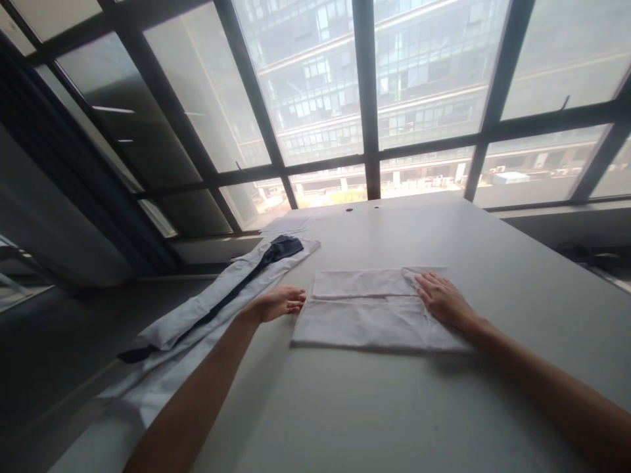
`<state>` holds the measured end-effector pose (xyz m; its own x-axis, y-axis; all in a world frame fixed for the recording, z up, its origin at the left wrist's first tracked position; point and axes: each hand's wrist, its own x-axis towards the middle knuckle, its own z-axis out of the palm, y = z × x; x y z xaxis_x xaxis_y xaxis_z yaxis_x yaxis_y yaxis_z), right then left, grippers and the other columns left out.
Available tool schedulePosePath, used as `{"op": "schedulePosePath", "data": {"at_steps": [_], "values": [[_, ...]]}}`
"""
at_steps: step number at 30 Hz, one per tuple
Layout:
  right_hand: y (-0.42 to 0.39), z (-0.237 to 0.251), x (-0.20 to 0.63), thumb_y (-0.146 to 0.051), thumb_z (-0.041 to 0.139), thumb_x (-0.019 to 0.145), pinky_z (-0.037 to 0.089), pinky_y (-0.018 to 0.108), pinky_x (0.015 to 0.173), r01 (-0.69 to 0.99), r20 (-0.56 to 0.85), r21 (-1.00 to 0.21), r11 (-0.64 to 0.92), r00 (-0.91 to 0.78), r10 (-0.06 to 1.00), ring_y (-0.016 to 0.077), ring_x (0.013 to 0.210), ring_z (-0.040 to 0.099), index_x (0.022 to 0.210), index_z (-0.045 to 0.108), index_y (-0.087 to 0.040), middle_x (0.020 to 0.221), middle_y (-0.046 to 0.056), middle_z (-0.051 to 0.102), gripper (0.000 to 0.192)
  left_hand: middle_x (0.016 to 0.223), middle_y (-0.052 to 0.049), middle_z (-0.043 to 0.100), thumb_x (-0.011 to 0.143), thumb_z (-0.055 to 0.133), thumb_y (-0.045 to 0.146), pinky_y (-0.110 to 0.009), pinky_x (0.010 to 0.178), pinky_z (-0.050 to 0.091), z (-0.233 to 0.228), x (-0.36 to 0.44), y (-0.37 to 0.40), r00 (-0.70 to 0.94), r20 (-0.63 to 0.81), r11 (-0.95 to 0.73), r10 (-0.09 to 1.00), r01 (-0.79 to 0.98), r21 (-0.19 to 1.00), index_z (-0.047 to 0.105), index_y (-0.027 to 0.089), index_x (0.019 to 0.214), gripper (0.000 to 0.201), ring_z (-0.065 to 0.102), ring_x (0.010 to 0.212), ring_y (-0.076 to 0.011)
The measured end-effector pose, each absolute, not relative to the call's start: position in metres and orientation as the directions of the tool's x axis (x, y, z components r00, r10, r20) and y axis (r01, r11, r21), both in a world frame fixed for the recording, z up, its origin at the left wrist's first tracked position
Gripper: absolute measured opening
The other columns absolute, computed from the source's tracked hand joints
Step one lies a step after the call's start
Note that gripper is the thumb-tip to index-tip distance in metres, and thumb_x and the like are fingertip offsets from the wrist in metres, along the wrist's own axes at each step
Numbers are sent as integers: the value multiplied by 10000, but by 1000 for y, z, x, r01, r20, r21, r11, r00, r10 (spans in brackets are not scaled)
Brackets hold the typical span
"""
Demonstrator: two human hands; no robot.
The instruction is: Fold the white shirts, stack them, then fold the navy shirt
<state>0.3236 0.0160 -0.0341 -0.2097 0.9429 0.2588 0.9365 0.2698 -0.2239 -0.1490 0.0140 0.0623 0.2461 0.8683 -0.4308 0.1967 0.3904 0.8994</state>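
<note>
A folded white cloth (365, 315) lies flat on the grey table (394, 407) in front of me. My right hand (442, 299) rests palm down on the cloth's right part, fingers spread toward its upper right fold. My left hand (277, 303) hovers or rests on the table just left of the cloth's left edge, fingers loosely curled and pointing right. It holds nothing that I can see.
Along the table's left edge lies a long white garment (197, 309) with a dark strip (256, 269) across it. Some white sheets (288, 225) sit at the far left corner. Large windows (365, 98) stand behind the table's far edge.
</note>
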Motion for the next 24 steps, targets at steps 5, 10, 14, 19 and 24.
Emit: {"op": "schedulePosePath", "data": {"at_steps": [5, 10, 14, 19, 24], "values": [[18, -35, 324, -385, 342, 1017, 329, 507, 1185, 932, 292, -210, 295, -229, 929, 318, 1453, 417, 1452, 557, -120, 1530, 175, 500, 553, 850, -59, 688, 691, 821, 526, -260, 632, 389, 50, -135, 23, 220, -401, 272, 889, 452, 849, 738, 125, 948, 483, 580, 739, -177], [18, -34, 324, -385, 364, 1006, 339, 490, 1184, 933, 298, -206, 294, -226, 927, 321, 1441, 433, 1435, 572, -111, 1511, 170, 526, 550, 883, -48, 687, 717, 784, 586, -248, 611, 385, 47, -122, 21, 93, -261, 164, 961, 570, 805, 713, 145, 967, 511, 596, 784, -194], [19, -35, 324, -387, 383, 995, 342, 504, 1179, 918, 324, -261, 299, -209, 923, 312, 1434, 442, 1420, 591, -155, 1502, 146, 542, 527, 985, -84, 723, 756, 757, 586, -280, 691, 511, 50, -113, 21, 85, -385, 331, 919, 365, 870, 676, 158, 1049, 524, 668, 886, -232], [18, -33, 324, -395, 393, 988, 353, 488, 1174, 911, 328, -282, 301, -203, 923, 302, 1415, 467, 1411, 602, -157, 1480, 144, 566, 528, 1027, -139, 744, 815, 700, 533, -351, 777, 577, 50, -96, 26, 176, -447, 415, 877, 194, 889, 669, 120, 1122, 515, 712, 935, -292], [17, -31, 324, -391, 396, 989, 339, 492, 1177, 903, 323, -299, 309, -209, 923, 318, 1413, 468, 1413, 597, -122, 1478, 170, 561, 541, 1165, -105, 723, 867, 656, 376, -335, 759, 576, 60, -76, 30, 85, -226, 201, 970, 229, 952, 469, 183, 1463, 653, 711, 920, -255]]}}
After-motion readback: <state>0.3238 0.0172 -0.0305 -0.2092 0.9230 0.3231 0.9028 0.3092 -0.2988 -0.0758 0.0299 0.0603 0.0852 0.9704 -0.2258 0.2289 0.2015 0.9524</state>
